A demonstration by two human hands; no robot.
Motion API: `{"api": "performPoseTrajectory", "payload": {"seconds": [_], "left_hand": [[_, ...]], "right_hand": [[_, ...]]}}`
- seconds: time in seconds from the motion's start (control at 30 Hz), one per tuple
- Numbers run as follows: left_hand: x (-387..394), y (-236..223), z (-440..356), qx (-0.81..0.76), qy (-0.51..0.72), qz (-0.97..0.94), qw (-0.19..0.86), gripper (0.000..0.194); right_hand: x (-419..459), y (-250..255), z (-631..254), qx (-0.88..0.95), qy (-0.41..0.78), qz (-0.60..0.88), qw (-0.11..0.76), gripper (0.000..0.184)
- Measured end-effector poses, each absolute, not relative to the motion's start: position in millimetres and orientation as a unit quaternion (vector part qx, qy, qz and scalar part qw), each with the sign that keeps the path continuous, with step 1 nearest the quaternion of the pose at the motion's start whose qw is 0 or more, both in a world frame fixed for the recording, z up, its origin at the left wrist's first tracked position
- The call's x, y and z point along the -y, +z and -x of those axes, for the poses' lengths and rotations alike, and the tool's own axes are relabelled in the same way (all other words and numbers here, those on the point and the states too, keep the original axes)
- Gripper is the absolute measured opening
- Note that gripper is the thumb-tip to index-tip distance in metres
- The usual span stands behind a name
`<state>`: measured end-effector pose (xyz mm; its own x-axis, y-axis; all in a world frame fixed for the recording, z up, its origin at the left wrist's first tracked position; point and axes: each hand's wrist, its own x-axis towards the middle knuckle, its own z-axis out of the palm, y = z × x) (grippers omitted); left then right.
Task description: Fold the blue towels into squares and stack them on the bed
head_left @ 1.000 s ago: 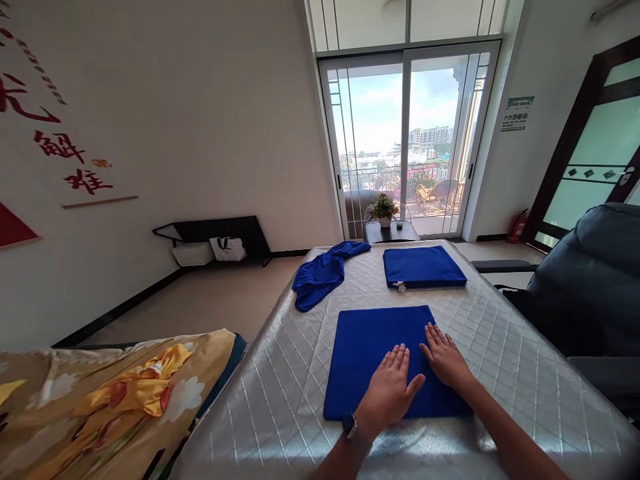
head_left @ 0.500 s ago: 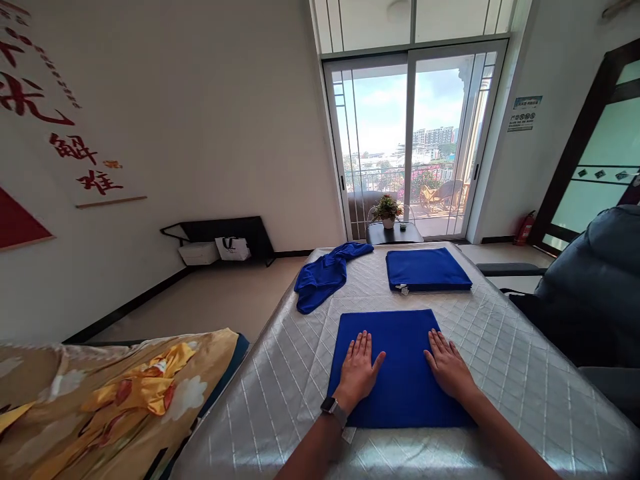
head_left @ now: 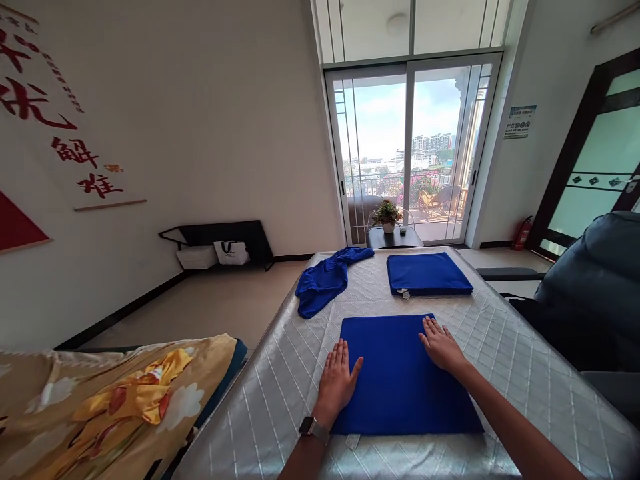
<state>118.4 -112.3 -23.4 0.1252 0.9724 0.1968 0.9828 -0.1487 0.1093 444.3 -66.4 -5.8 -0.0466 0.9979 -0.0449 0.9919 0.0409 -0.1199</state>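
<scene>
A flat blue cloth [head_left: 395, 380] lies squared out in front of me, a small white tag at its near left edge. My left hand [head_left: 337, 380], with a watch on the wrist, rests flat at the cloth's left edge, fingers straight. On the upper right part of the cloth my right hand [head_left: 441, 343] lies flat with fingers stretched forward. Beyond it sits a neat stack of folded blue cloth [head_left: 427, 272] with a white tag at its front. To the left of that stack, a crumpled blue cloth [head_left: 325, 283] lies loose.
The silver quilted cover [head_left: 270, 407] spreads beneath the cloths. A patterned tan cloth [head_left: 200, 360] covers a surface at lower left. A dark armchair [head_left: 595, 287] stands to the right. Past the far edge, a small table holds a potted plant [head_left: 388, 217] before sliding glass doors.
My left hand has slid left and slightly nearer, from on the cloth to its left edge. My right hand has shifted a little forward and left. The view has tilted slightly up.
</scene>
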Motion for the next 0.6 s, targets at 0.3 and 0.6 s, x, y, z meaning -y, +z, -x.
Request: {"api": "performPoseTrajectory", "payload": {"seconds": [0.3,0.6], "left_hand": [[108,-14,-118,0.661,-0.061,0.747,0.030,0.083],[77,14,-262,0.496,-0.136,0.858,0.012,0.076]], "right_hand": [[34,-25,-448,0.704,0.052,0.706,0.059,0.068],[34,-27,-450,0.711,0.044,0.699,0.066,0.066]]}}
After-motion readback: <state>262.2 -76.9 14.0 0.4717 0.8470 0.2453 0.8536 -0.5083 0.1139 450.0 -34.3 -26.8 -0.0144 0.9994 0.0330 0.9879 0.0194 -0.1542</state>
